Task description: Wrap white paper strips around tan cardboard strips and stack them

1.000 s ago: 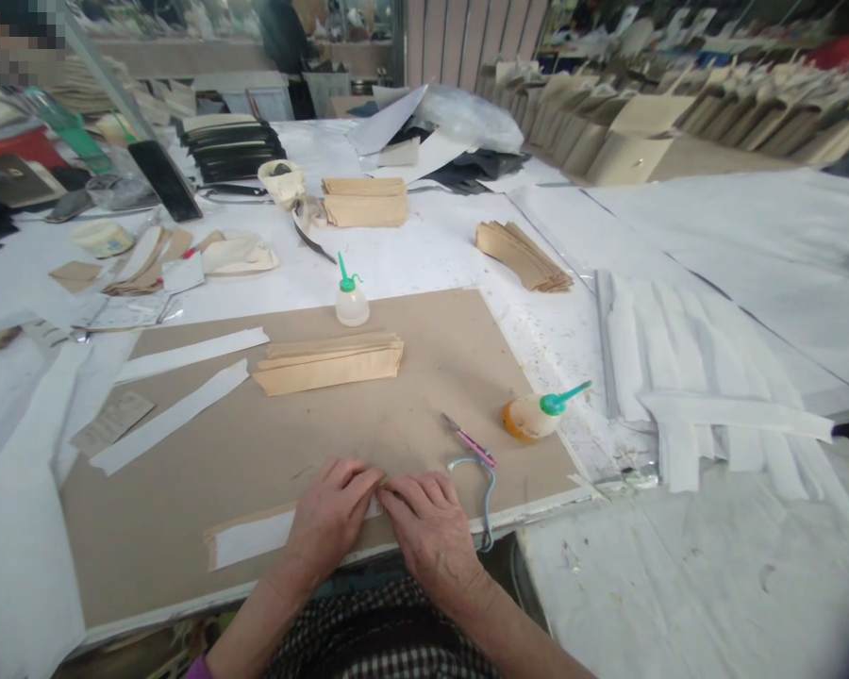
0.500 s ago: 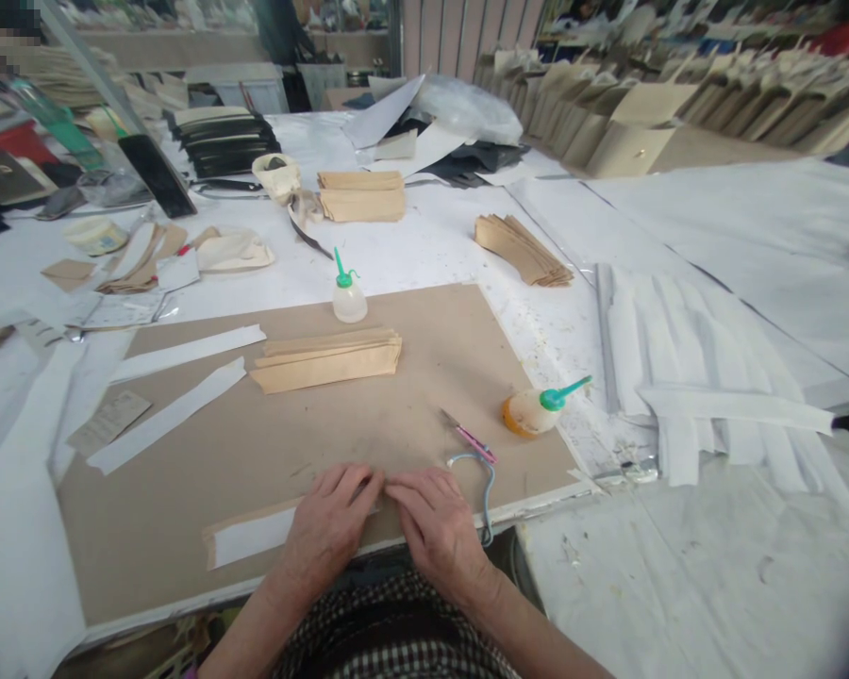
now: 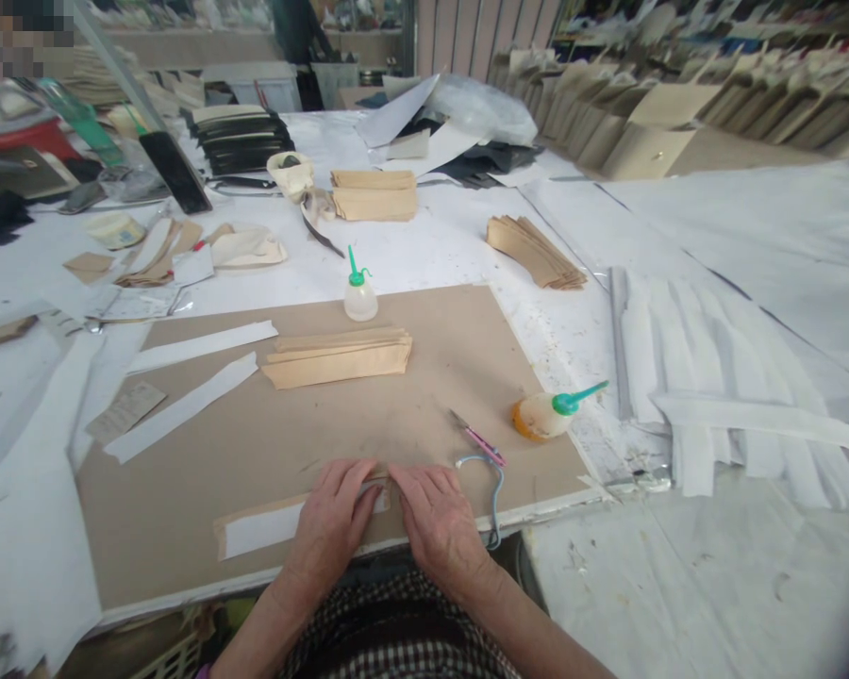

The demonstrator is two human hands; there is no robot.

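Observation:
A tan strip with a white strip laid on it (image 3: 263, 533) lies along the front edge of a brown board (image 3: 205, 471). Over its right part is my left hand (image 3: 336, 514), fingers closed at the tan upper edge, thumb bent in below. My right hand (image 3: 440, 514) meets it at the strip's right end, fingers together and bent down on the edge. Both pinch the tan border, though the fingertips partly hide it. To the right of my right hand lie pink-handled thread snips (image 3: 482, 443) with a blue cord (image 3: 496, 495).
A glue bottle with amber contents (image 3: 538, 415) leans at the board's right edge; another squeeze bottle (image 3: 360, 300) stands behind. Tan strips (image 3: 340, 363) are stacked mid-board. White strips (image 3: 191, 410) lie left, more white strips (image 3: 714, 377) right. A phone (image 3: 175, 174) leans on a pole.
The view has swung slightly left. My fingers have shifted along the tan strip's upper edge, and its right end now shows between my hands.

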